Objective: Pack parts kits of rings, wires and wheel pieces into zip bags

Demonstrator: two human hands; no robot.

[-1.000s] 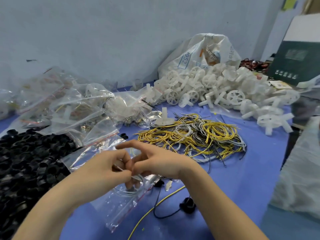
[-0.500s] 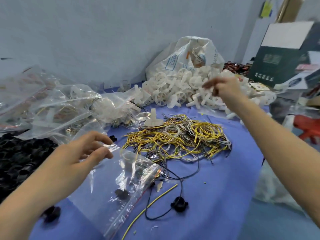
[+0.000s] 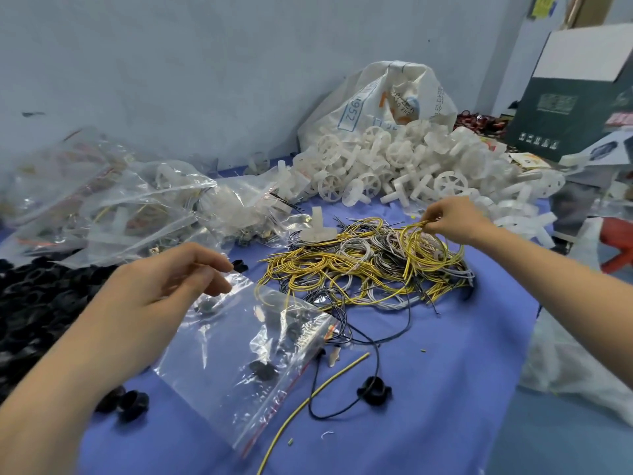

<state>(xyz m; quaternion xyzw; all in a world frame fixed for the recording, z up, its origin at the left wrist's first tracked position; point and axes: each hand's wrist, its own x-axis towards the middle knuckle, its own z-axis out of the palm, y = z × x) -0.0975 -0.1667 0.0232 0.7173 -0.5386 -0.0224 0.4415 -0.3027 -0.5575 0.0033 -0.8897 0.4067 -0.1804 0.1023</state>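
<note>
Head camera gives me the clear plastic zip bag with a red seal strip (image 3: 222, 365) low and centre, slanting down onto the blue table cover (image 3: 445, 371), its upper corner caught between the curled thumb and forefinger of the left hand (image 3: 161, 289). The rest of the bag hangs away to the right of those fingers, and a dark ring shows through the film, though I cannot tell whether it is inside or underneath. Farther right, the right hand (image 3: 455, 217) has its fingertips closed in a pinch on a yellow wire loop (image 3: 414, 241) at the top right edge of the tangled heap of yellow, white and black wires (image 3: 359, 269); the loop drops from the fingertips back into the heap. One white wheel piece (image 3: 317, 228) sits on the heap's far left side. Behind it lies the pile of white plastic wheel pieces (image 3: 394, 166), spilling from a white woven sack (image 3: 387, 94). A mass of black plastic rings (image 3: 37, 303) fills the left edge, with filled clear bags (image 3: 120, 207) stacked beyond it. One loose black ring (image 3: 373, 390) rests near the bag's lower end.
</note>
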